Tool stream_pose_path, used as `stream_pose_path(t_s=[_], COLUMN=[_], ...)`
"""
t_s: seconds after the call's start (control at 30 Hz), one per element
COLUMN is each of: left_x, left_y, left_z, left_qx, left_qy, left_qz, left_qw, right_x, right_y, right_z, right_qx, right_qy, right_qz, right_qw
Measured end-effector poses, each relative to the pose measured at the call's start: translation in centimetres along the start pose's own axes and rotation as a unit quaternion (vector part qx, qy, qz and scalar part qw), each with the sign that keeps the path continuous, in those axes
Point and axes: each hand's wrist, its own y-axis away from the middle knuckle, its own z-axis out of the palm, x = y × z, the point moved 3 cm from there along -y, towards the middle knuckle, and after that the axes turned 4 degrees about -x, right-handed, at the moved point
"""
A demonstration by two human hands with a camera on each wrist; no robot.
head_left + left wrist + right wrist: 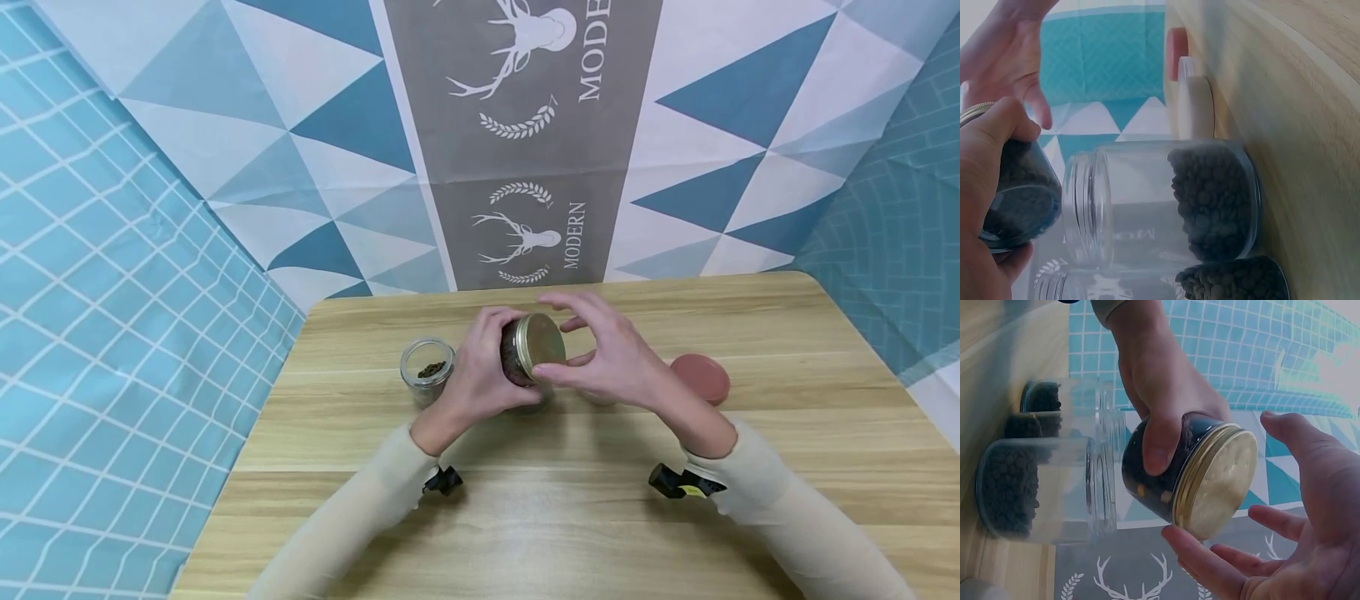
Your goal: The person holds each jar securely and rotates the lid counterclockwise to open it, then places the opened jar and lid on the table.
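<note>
My left hand (480, 367) grips a small dark-filled jar (1157, 469) with a gold lid (545, 343), held tilted above the table. My right hand (611, 354) is beside that lid, its fingers spread. In the right wrist view one fingertip is close to the lid's rim and the thumb stands apart from it; contact is unclear. Under the held jar, a lidless glass jar (1141, 209) contains dark round pieces. Another open jar (427, 371) with dark contents stands to the left of my left hand.
Right of my right hand, a pink lid (701, 377) lies on the wooden table (510, 517). A white round lid (1196, 109) lies near the jars, mostly covered by my hand in the head view. A patterned wall covering (517, 225) rises behind the table.
</note>
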Motion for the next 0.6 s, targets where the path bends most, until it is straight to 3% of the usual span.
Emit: stream_pose_path(t_s=[0.27,0.6], left_x=[0.49,0.61], left_y=[-0.02,-0.10], left_z=[0.51,0.58], left_qx=[0.017,0.007], left_qy=[-0.024,-0.013], left_qz=[0.014,0.010], left_qw=[0.9995,0.9998], right_x=[-0.41,-0.59], right_y=[-0.01,0.02], right_z=[0.35,0.20], right_qx=[0.000,-0.006], right_qy=[0.014,0.030], right_qz=[-0.032,-0.043], right_qw=[0.9994,0.9986])
